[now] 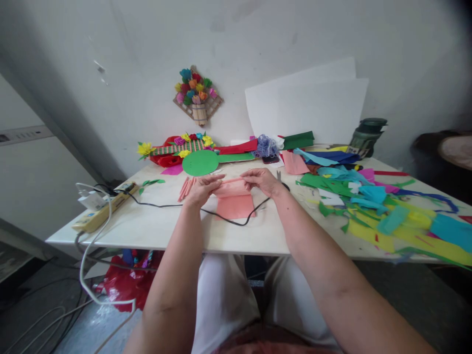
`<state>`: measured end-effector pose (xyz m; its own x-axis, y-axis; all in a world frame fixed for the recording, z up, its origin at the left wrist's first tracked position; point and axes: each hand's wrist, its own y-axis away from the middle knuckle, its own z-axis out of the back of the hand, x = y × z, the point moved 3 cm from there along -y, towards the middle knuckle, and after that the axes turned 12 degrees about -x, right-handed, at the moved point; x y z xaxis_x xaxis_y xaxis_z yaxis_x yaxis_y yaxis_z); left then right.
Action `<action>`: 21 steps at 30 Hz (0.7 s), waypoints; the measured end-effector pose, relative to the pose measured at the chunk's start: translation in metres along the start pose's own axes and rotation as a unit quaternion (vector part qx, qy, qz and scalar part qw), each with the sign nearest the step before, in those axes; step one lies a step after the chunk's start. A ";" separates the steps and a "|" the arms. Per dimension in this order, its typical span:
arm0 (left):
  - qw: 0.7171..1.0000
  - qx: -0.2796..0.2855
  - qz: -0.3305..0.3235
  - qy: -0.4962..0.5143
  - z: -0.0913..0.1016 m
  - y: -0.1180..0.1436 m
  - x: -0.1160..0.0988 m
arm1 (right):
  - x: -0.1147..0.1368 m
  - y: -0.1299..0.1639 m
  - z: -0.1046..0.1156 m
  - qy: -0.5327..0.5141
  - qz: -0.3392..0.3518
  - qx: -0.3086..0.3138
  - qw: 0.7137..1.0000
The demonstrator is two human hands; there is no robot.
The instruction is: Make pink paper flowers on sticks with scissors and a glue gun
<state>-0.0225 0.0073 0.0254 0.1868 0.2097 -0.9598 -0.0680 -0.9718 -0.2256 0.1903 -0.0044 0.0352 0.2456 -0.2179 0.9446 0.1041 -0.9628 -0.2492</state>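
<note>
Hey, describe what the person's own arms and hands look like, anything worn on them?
Both forearms are bare up to the bottom edge of the picture; no sleeves show. The left hand and right hand wear no gloves, and no watch or bracelet shows at either wrist. Any rings are too small to tell. Below the arms, light-coloured trousers cover the lap.

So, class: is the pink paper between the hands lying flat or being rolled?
Being rolled: the pink paper curls into a tube at its far edge under both hands; its near part lies flat.

wall (110,73): white, daylit | table (155,228): pale | floor (44,314): grey
</note>
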 end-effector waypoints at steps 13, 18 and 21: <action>1.000 -0.004 -0.015 -0.023 -0.001 0.001 -0.002 | -0.002 -0.002 -0.001 0.029 0.019 -0.044 0.998; 0.999 -0.001 -0.019 -0.043 0.000 0.001 -0.001 | -0.001 -0.002 -0.001 0.036 0.023 -0.046 0.998; 0.998 -0.004 -0.018 -0.057 0.000 0.000 0.000 | -0.001 -0.003 -0.002 0.045 0.022 -0.051 0.997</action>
<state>-0.0230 0.0074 0.0251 0.0762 0.2543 -0.9641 -0.0562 -0.9643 -0.2588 0.1883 -0.0021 0.0354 0.1588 -0.2698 0.9497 -0.0053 -0.9622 -0.2725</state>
